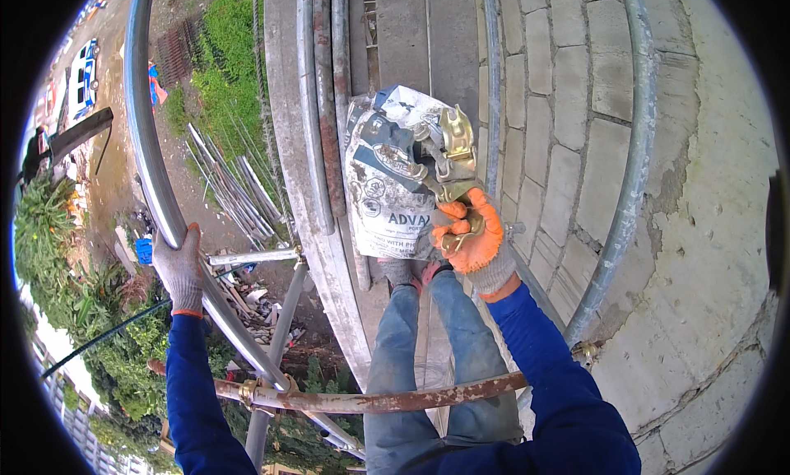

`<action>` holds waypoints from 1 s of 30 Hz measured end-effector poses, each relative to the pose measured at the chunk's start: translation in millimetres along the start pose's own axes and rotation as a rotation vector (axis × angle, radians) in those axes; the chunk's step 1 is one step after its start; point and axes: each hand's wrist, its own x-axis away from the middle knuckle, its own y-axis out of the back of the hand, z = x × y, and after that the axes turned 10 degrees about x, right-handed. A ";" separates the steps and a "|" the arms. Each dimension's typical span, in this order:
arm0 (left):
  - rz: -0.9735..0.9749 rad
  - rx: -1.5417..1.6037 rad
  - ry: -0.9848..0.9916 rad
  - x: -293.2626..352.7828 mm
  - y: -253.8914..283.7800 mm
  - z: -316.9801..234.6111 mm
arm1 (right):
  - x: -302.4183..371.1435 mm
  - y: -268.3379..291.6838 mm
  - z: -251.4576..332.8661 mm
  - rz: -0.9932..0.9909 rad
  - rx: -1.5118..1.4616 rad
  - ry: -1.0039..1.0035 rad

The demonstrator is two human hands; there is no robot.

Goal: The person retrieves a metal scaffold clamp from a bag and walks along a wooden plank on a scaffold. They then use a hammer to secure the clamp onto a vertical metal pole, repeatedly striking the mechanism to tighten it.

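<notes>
My left hand (183, 267), in a pale knit glove, is closed round a grey metal scaffold tube (150, 158) at the left side. In an orange-coated glove, my right hand (479, 235) grips a brass-coloured scaffold coupler (457, 144). The coupler is held over the upper right part of a white cement bag (395, 199). Dusty and printed in dark blue, the bag lies in front of my feet on the planks. What lies inside it is hidden. My right fingers are curled, partly covering the coupler's near end.
A rusty tube (387, 399) crosses in front of my legs. Several tubes (321, 96) lie lengthwise on the planks (341, 306). A block wall (568, 96) rises at the right behind an upright tube (642, 113). Far below at left are grass (226, 47), loose poles (234, 183) and rubble.
</notes>
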 end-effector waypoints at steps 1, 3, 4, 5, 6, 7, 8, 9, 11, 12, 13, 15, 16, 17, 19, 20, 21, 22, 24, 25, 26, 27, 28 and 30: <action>0.003 -0.022 -0.001 -0.1 -0.1 -4.1 | 7.2 -5.9 -0.4 0.087 -0.022 -0.084; 0.007 -0.103 -0.002 5.0 1.9 -6.2 | 19.4 -11.5 -10.7 0.253 -0.133 -0.207; -0.021 -0.137 -0.034 13.3 4.2 -10.6 | 25.3 -15.4 -19.0 0.331 -0.219 -0.253; -0.048 -0.172 -0.066 22.5 5.9 -15.9 | 35.9 -19.7 -24.1 0.335 -0.241 -0.258; -0.071 -0.207 -0.097 31.1 8.1 -18.4 | 46.7 -20.0 -29.1 0.335 -0.266 -0.262; -0.055 -0.260 -0.065 34.2 9.5 -17.2 | 54.8 -16.5 -30.3 0.343 -0.201 -0.291; -0.068 -0.269 -0.071 39.0 10.2 -16.8 | 62.5 -15.0 -33.7 0.288 -0.239 -0.286; -0.086 -0.283 -0.074 44.0 13.8 -19.3 | 68.3 -21.2 -38.7 0.236 -0.279 -0.288; -0.088 -0.341 -0.069 43.0 15.8 -19.4 | 75.7 -30.6 -46.5 0.102 -0.249 -0.238; -0.108 -0.341 -0.080 45.5 15.3 -22.5 | 78.3 -35.2 -49.3 0.019 -0.177 -0.197; -0.129 -0.342 -0.092 49.9 14.6 -27.2 | 79.9 -42.0 -51.4 -0.145 -0.186 -0.209; -0.140 -0.352 -0.069 49.0 16.8 -26.3 | 85.6 -30.3 -50.9 -0.159 -0.274 -0.317; -0.192 -0.376 -0.076 54.9 19.4 -28.4 | 88.3 -17.3 -54.3 -0.061 -0.313 -0.341; -0.246 -0.400 -0.083 61.4 22.3 -31.6 | 91.7 -5.8 -58.3 0.039 -0.352 -0.365; -0.438 -0.374 -0.213 75.9 23.2 -24.4 | 104.9 -5.6 -60.7 0.106 -0.386 -0.388; -0.454 -0.314 -0.271 83.8 27.0 -21.3 | 111.8 -6.9 -61.7 0.074 -0.381 -0.389; -0.463 -0.247 -0.327 97.9 25.0 -27.4 | 118.2 -11.0 -63.2 0.034 -0.373 -0.383; -0.475 -0.187 -0.387 113.6 23.6 -38.7 | 121.1 -18.5 -68.6 -0.055 -0.306 -0.278; -0.134 0.455 -0.287 157.4 5.2 -72.2 | 123.5 -33.5 -82.5 -0.229 -0.169 -0.068; 0.069 0.518 -0.278 174.6 -6.2 -86.5 | 126.1 -17.2 -87.5 -0.019 -0.152 -0.013; 0.376 0.785 -0.159 193.3 -14.1 -98.2 | 133.2 -17.5 -88.5 0.034 -0.078 0.009; 0.655 0.999 0.042 211.9 -23.0 -111.8 | 137.3 -20.3 -89.3 0.097 -0.009 0.032; 0.772 1.094 0.105 231.8 -27.9 -128.8 | 142.0 -22.2 -89.6 0.161 0.058 0.054; 0.869 1.139 0.139 270.5 -57.7 -99.3 | 158.2 -24.1 -89.3 0.186 0.313 0.037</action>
